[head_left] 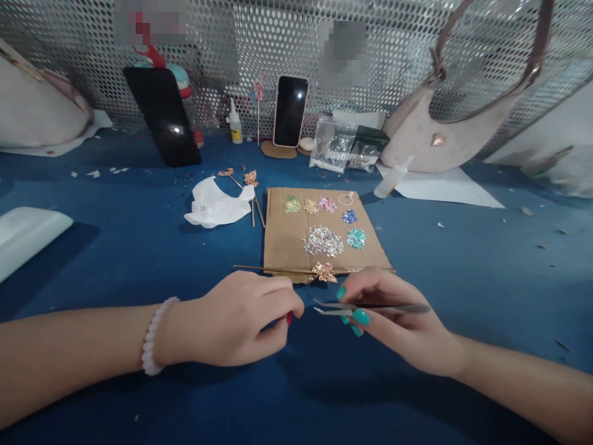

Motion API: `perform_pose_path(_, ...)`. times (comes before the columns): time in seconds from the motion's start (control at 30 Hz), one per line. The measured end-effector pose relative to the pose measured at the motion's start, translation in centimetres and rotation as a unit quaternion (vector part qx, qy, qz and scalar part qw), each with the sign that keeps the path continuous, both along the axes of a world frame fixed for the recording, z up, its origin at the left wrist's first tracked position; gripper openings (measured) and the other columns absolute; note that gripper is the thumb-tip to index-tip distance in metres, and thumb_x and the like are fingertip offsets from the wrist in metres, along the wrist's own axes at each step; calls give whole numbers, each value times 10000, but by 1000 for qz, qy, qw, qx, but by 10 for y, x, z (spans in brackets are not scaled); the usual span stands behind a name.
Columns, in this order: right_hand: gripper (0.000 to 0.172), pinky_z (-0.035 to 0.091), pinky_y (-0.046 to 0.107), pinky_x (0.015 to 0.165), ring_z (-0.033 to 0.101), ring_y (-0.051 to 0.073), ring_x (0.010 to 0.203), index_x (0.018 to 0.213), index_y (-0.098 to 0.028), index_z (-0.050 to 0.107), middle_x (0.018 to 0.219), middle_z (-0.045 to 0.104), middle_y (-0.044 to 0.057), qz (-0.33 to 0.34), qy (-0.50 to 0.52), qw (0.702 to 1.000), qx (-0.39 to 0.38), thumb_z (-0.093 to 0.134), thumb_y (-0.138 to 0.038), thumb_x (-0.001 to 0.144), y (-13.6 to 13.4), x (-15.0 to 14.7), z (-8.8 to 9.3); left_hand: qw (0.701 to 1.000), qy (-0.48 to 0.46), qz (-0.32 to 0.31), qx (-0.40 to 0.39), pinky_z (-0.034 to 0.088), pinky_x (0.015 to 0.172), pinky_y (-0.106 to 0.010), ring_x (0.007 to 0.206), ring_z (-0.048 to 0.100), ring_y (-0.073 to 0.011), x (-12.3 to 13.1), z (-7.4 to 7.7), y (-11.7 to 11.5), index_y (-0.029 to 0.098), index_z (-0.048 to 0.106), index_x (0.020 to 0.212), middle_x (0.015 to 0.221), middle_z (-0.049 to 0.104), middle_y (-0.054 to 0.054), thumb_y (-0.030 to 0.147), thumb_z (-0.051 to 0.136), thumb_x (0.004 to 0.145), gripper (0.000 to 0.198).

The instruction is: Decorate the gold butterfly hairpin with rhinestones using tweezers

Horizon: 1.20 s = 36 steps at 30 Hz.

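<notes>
My right hand grips a pair of bent-tip tweezers, whose tips are apart and point left with nothing visible between them. My left hand is closed, fingers curled toward the palm; what they hold, if anything, is hidden. Just beyond both hands lies a rose-gold flower ornament on a thin stick, along the near edge of a cardboard sheet. On the cardboard are small piles of rhinestones: silver, turquoise, blue, pink, gold and green.
Crumpled white paper and metal flower sticks lie left of the cardboard. Behind stand two phones, a glue bottle and plastic bags. Another bottle leans near a pale handbag. A white object sits at left.
</notes>
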State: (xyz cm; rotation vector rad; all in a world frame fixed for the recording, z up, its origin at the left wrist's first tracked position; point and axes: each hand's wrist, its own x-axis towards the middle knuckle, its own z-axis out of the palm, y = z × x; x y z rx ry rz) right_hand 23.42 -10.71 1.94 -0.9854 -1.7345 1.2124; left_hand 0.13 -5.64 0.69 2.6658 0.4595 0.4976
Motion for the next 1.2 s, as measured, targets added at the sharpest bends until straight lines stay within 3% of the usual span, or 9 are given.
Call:
perform_pose_path(0.3,145,477,196,523,542,89,600,899,-203,530,746,588,9,19,-49,998,38,531,-99,798,2,2,-1,993,7,13,-119,353,554,-206,582,492,-90,3,6,4,193,524,885,734,559,22,117,422,813,147)
perform_pose_path(0.6,127,420,168,429,489,73,482,855,-194,531,645,580,-12,10,-105,990,90,524,-92,779,1,-1,3,966,-27,59,-250,388,499,-147,542,501,-67,7,7,-2,197,602,829,671,576,35,110,517,788,129)
perform_pose_path(1.2,93,430,167,454,492,68,499,833,-173,552,643,571,-11,21,-124,988,88,519,-96,793,1,-1,4,966,-33,38,-252,402,566,-126,598,526,-50,7,5,-1,204,602,822,725,610,48,148,551,823,76)
